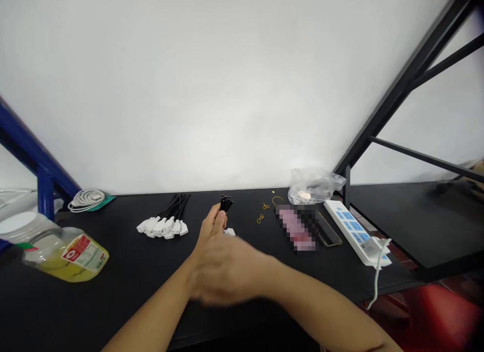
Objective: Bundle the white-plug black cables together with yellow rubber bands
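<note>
My left hand (214, 225) is closed around a bundle of thin black cables (226, 202), whose dark ends stick up above the thumb. Just beyond my hands a white connector (229, 232) peeks out, apparently at the bundle's lower end. Smeared by motion, my right hand (230, 269) crosses in front of my left wrist, and its fingers cannot be made out. To the left on the black table lies a group of similar pieces, with white connectors (162, 227) toward me and black cables (177, 204) pointing at the wall.
Yellow rubber bands (260, 219) lie right of my hands. Farther right are a phone (329, 230), a blurred-out pink item (297, 228), a plastic bag (315, 184) and a power strip (355, 231). At left stand a jar (71, 256) and a coiled white cable (86, 199).
</note>
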Tool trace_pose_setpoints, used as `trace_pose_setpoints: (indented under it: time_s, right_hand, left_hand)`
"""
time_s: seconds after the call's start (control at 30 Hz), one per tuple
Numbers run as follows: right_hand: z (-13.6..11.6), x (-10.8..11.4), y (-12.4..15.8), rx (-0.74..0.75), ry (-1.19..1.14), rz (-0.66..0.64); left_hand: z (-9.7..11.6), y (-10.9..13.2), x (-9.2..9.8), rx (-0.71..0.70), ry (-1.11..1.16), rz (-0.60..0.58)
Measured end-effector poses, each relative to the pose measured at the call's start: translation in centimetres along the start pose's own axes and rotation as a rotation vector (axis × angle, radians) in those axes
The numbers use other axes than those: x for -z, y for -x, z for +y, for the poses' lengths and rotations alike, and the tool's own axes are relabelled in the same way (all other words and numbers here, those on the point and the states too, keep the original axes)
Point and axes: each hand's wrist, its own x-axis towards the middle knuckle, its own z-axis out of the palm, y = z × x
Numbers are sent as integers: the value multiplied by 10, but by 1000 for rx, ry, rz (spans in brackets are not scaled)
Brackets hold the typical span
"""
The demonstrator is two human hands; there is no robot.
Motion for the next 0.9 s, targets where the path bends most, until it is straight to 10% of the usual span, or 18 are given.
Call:
trace_pose_setpoints:
  time_s: [0.17, 0.3, 0.6, 0.9]
  right_hand:
    - [82, 13, 73, -770, -158, 487]
    - [122, 17, 128, -1183, -10, 228]
    - [108, -5, 131, -1152, 93, -336]
    - [104, -15, 125, -1169, 58, -375]
  left_hand:
    - [3, -6, 13, -145, -222, -136]
    - [11, -14, 36, -96, -441, -346]
    - [-3, -77, 15, 117, -222, -226]
    - [-19, -144, -39, 202, -13, 31]
